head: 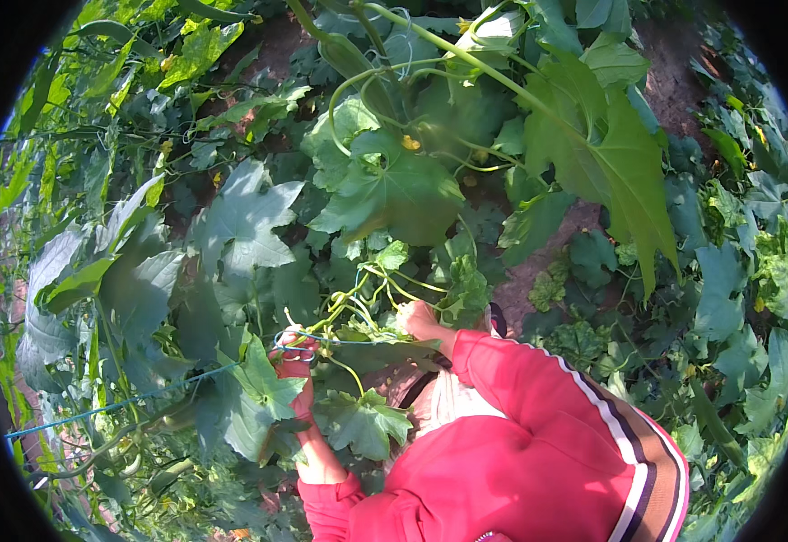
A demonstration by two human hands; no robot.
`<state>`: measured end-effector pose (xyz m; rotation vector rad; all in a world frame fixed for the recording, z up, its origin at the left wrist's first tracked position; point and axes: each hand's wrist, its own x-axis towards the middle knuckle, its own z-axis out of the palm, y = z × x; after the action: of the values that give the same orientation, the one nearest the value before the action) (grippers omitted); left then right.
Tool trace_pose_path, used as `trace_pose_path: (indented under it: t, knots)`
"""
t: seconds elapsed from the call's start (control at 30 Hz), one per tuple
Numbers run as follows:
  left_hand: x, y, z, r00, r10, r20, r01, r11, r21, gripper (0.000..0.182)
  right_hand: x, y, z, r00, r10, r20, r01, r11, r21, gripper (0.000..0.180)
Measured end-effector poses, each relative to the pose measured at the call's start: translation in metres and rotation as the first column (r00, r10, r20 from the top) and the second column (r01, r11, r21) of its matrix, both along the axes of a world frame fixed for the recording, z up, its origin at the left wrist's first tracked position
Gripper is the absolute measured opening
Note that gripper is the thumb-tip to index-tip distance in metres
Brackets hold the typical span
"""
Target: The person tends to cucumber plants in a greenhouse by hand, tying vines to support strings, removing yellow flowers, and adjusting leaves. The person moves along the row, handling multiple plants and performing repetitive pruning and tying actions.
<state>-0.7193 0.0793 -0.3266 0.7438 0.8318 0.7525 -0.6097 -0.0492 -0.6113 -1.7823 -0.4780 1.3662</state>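
Note:
My left hand (295,352) is closed around a blue twine (339,341) and a green vine stem, with a large lobed leaf (268,386) close beside it. Some of the twine loops over its fingers. To its right, my right hand (419,320) has its fingers closed at the thin stems of the same vine (360,301); exactly what they pinch is hidden. Between both hands lie tangled stems, curled tendrils and small leaves. A leaf on a curved stalk (364,421) hangs below them.
A taut blue rope (123,404) runs off to the lower left. A long green gourd-like fruit (360,68) hangs at the top, near a big sunlit leaf (610,149). Dense vines surround me on both sides, with bare soil (543,257) showing between leaves.

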Motion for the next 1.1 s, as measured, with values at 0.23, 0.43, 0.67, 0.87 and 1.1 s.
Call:
trace_pose_path:
  t: [0.23, 0.43, 0.67, 0.87, 1.1]
  knots:
    - [0.003, -0.002, -0.003, 0.997, -0.044, -0.059, 0.051, 0.991, 0.126, 0.033, 0.005, -0.003, 0.009, 0.831, 0.05, 0.554, -0.176, 0.968, 0.178, 0.009]
    - [0.013, 0.003, -0.011, 0.969, -0.196, 0.153, 0.166, 0.968, 0.189, 0.047, 0.055, 0.013, 0.128, 0.847, -0.392, 0.358, 0.188, 0.852, 0.488, 0.025]
    - [0.055, -0.025, -0.008, 0.804, -0.214, -0.555, 0.521, 0.702, 0.485, 0.058, 0.166, 0.011, 0.223, 0.73, -0.663, -0.168, 0.598, 0.501, 0.626, 0.022]
    - [-0.002, -0.105, -0.011, 0.747, -0.598, -0.29, 0.598, 0.795, -0.101, 0.041, 0.21, -0.037, 0.276, 0.413, -0.047, -0.91, 0.815, 0.466, 0.345, 0.026]
    - [-0.112, -0.182, -0.183, 0.528, -0.622, -0.578, 0.55, 0.769, -0.326, 0.054, 0.099, -0.05, 0.286, 0.217, 0.269, -0.938, 0.512, 0.787, 0.344, 0.043]
